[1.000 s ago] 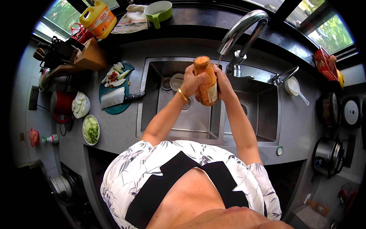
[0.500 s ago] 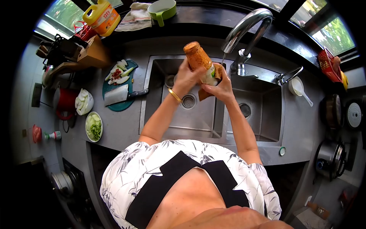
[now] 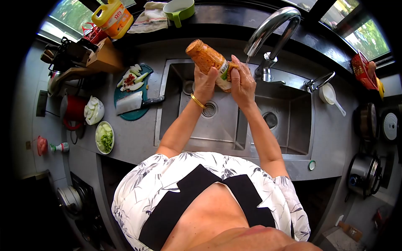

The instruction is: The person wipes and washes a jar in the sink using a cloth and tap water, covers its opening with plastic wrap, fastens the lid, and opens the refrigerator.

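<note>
Over the left basin of the sink (image 3: 197, 136), my left hand (image 3: 204, 83) is closed around a glass jar (image 3: 207, 57) with orange contents and a partly visible label. The jar is tilted, its narrower end pointing up and left. My right hand (image 3: 244, 85) presses a brown scouring cloth (image 3: 233, 68) against the jar's lower right end. Most of the cloth is hidden by the fingers. Just right of that hand is the faucet's spout (image 3: 251, 49).
Left of the sink, a cleaver (image 3: 130, 103) and sliced pieces lie on a teal cutting board (image 3: 142, 112). Bowls of cut vegetables (image 3: 104, 138) stand nearby. A small round lid (image 3: 311, 165) lies at the front right; a white ladle (image 3: 331, 95) is on the right.
The jar has moved left and tilts further left. My right hand has turned more upright, and the cloth that hung below the jar now shows only near its fingers.
</note>
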A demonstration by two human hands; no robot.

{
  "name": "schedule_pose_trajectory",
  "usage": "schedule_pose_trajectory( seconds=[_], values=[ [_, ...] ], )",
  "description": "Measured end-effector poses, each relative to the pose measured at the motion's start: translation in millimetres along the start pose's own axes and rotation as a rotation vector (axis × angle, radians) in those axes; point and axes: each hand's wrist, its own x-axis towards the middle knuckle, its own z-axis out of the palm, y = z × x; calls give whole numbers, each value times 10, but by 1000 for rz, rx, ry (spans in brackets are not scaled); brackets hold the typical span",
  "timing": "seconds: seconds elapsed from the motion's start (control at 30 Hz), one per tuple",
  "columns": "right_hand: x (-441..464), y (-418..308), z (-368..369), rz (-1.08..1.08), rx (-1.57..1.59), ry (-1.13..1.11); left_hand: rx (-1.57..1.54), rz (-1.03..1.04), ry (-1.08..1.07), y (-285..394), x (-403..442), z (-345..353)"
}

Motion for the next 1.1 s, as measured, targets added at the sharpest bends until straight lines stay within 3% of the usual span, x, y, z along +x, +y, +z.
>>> schedule_pose_trajectory(
  seconds=[0.23, 0.37, 0.6, 0.77, 0.93, 1.1],
  values=[
    [377, -146, 137, -280, -50, -12, 240, 31, 5, -87, -39, 7],
    [316, -83, 55, -165, 151, -108, 130, 4, -39, -120, 13, 8],
    [-286, 127, -121, -255, -50, -161, -38, -53, 55, -78, -3, 52],
    [-732, 210, -62, -121, 53, -160, -1, -48, -58, -54, 57, -66],
    [-525, 130, -97, 10, 219, -17, -244, -261, -72, -39, 62, -134],
    [-163, -4, -289, -4, 255, -54, -198, -234, -211, -104, -21, -102]
  ],
)
